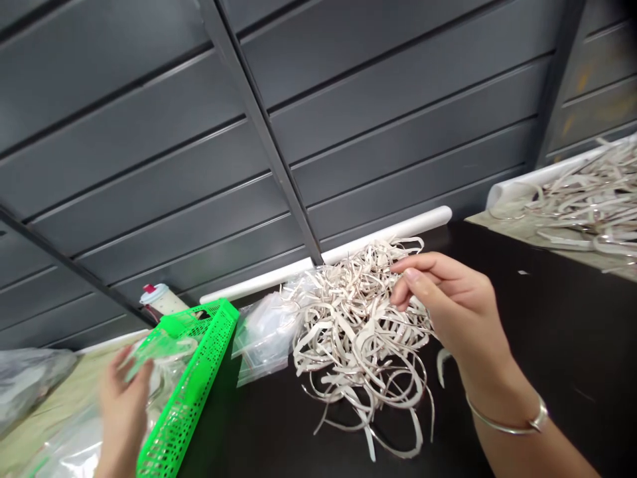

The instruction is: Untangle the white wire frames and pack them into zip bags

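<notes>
**Tangled strips (358,332) may drag off together**

On the dark worktop (547,345) the strips lie heaped at centre, knotted. The right hand (448,299), its grip pinched on a few at the far right edge, could pull a whole clump loose. At left the basket (199,372) sits tilted, and the left hand (122,405), its grip closed on a bag (159,355), might tip it
</notes>
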`<state>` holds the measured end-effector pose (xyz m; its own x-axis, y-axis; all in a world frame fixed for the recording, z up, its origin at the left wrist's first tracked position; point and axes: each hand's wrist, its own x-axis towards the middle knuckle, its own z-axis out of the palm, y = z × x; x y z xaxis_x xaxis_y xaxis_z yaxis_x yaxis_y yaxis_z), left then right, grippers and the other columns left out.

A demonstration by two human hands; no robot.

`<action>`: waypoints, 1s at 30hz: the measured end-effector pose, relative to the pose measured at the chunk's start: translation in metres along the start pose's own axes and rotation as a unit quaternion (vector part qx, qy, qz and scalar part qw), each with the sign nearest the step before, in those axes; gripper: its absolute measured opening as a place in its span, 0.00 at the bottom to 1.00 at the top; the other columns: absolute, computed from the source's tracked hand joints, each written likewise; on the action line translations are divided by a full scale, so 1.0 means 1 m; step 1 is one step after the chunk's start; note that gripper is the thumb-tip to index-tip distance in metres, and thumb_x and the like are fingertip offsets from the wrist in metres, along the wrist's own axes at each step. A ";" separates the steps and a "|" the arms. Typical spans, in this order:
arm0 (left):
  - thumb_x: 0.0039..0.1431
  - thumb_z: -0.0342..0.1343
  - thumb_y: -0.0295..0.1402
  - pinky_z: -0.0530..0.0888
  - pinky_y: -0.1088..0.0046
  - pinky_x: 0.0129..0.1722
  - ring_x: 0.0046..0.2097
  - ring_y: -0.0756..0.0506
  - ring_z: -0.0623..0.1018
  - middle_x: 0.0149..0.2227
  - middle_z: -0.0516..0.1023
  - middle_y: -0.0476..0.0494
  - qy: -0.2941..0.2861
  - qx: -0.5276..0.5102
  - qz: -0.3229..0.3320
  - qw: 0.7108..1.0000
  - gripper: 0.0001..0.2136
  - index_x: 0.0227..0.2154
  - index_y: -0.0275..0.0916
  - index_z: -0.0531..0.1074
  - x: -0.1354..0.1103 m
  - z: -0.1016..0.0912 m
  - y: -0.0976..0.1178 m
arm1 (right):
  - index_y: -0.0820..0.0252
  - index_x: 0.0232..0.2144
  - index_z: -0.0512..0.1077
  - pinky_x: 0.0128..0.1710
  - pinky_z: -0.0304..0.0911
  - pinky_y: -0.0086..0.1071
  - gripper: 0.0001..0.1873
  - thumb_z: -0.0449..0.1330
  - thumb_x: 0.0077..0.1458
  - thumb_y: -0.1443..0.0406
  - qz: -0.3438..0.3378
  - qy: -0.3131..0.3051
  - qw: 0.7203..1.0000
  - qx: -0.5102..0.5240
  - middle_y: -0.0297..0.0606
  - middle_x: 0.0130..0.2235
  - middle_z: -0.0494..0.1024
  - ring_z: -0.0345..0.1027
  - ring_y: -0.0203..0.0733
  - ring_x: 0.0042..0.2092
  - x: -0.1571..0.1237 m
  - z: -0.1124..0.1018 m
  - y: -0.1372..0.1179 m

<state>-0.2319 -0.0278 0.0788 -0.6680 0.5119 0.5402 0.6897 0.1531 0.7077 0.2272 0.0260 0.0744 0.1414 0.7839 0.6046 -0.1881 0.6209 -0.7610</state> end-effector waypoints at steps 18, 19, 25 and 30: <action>0.59 0.50 0.36 0.72 0.69 0.39 0.40 0.44 0.78 0.37 0.80 0.44 -0.374 -0.098 0.249 0.888 0.10 0.35 0.41 0.75 -0.118 0.121 0.128 | 0.62 0.14 0.66 0.28 0.62 0.34 0.13 0.62 0.46 0.67 0.148 -0.426 0.764 -0.462 0.40 0.22 0.73 0.70 0.46 0.29 -0.017 0.075 0.096; 0.59 0.50 0.36 0.72 0.70 0.38 0.39 0.44 0.78 0.36 0.80 0.44 -0.364 -0.110 0.245 0.892 0.10 0.35 0.41 0.75 -0.118 0.121 0.131 | 0.62 0.14 0.67 0.29 0.62 0.35 0.12 0.63 0.44 0.68 0.153 -0.429 0.760 -0.464 0.42 0.23 0.74 0.71 0.48 0.30 -0.021 0.080 0.102; 0.59 0.51 0.36 0.71 0.71 0.38 0.37 0.45 0.77 0.34 0.79 0.46 -0.365 -0.141 0.247 0.886 0.08 0.34 0.41 0.75 -0.121 0.121 0.133 | 0.61 0.21 0.68 0.26 0.62 0.30 0.11 0.55 0.54 0.66 0.175 -0.409 0.811 -0.380 0.38 0.26 0.74 0.68 0.39 0.27 -0.015 0.073 0.113; 0.59 0.51 0.35 0.71 0.70 0.37 0.36 0.45 0.77 0.35 0.78 0.45 -0.361 -0.147 0.222 0.893 0.08 0.35 0.41 0.74 -0.120 0.124 0.123 | 0.61 0.33 0.66 0.23 0.59 0.26 0.18 0.44 0.63 0.55 0.208 -0.357 0.892 -0.184 0.32 0.23 0.69 0.62 0.33 0.23 0.011 0.039 0.102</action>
<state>-0.0324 0.0342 0.0452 0.0824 0.8951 0.4382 0.6672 -0.3761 0.6430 0.1717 0.0977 0.0131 -0.5465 0.8244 0.1472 0.2709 0.3404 -0.9004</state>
